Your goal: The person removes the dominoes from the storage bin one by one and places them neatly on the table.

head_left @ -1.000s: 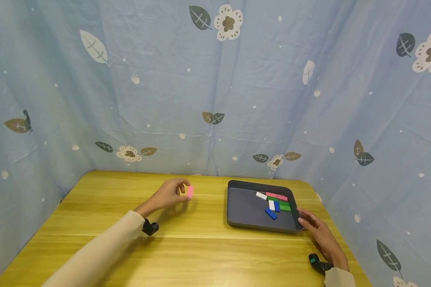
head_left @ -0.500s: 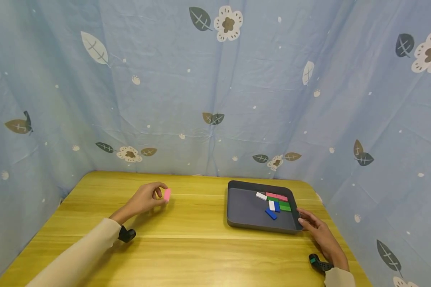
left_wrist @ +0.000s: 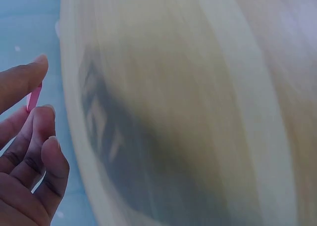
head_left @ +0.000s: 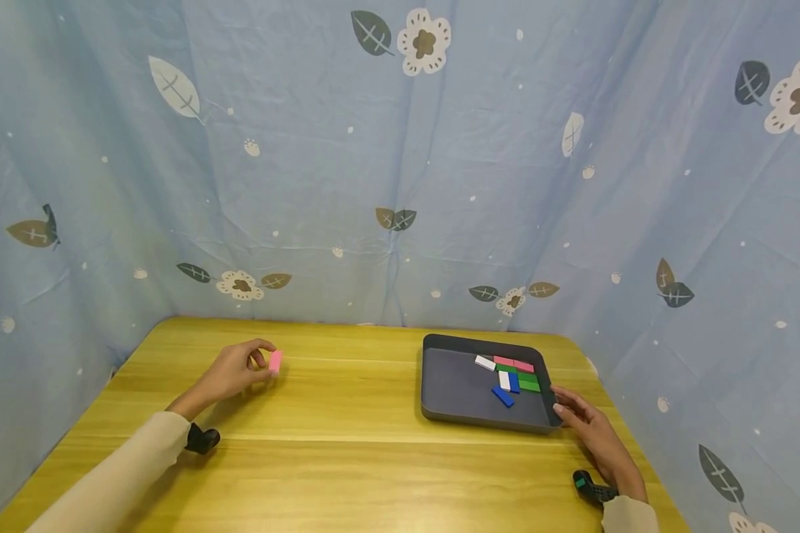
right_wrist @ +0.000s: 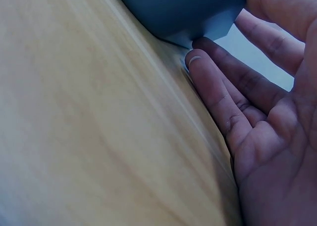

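Note:
My left hand [head_left: 232, 371] is over the left part of the table, pinching a small flat pink block [head_left: 275, 362] upright between thumb and fingertips. Only a narrow edge of that block [left_wrist: 34, 97] shows between the fingers in the left wrist view. Over at the right, my right hand [head_left: 598, 437] touches the side of a dark grey tray [head_left: 453, 392] near its front right corner. Its fingers [right_wrist: 213, 82] look fairly straight against the tray's outer wall in the right wrist view. White, pink, green and blue blocks [head_left: 503, 397] lie in the tray's right half.
The yellow wood-grain table [head_left: 347, 474] meets a blue patterned curtain [head_left: 320, 185] at the back and on both sides. A black wrist device [head_left: 203, 440] is worn on the left wrist, and another device [head_left: 590, 488] on the right.
My left hand has moved left across the table, away from the tray, with the pink block still pinched. The right hand and the tray have stayed in place.

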### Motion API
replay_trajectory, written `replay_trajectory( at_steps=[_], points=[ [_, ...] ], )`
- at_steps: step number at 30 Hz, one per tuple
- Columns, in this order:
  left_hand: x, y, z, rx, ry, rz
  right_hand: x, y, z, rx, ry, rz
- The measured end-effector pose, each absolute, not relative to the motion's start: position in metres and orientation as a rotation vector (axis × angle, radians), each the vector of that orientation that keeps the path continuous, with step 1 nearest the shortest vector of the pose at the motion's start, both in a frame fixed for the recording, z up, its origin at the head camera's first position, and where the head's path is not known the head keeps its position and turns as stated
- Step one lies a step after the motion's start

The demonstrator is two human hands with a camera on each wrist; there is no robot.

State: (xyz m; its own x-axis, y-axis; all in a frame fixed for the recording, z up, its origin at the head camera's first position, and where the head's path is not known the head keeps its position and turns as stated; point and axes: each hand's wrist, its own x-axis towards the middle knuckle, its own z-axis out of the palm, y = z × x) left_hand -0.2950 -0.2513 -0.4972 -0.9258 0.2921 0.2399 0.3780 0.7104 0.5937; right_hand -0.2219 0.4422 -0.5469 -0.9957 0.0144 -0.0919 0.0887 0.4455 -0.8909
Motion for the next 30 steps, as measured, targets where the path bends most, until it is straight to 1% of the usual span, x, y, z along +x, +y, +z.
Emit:
replay_trajectory(
  at_steps=[12,30],
  points=[
    [-0.295,-0.274,-0.505,-0.472,-2.818,-1.071,-0.221,0.440,-0.544,0.090,2.619,-1.626],
    [-0.300,-0.290,-0.505,-0.364,-2.912,-1.059,-0.222,0.442,-0.544,0.053,2.637,-1.619]
  ],
)
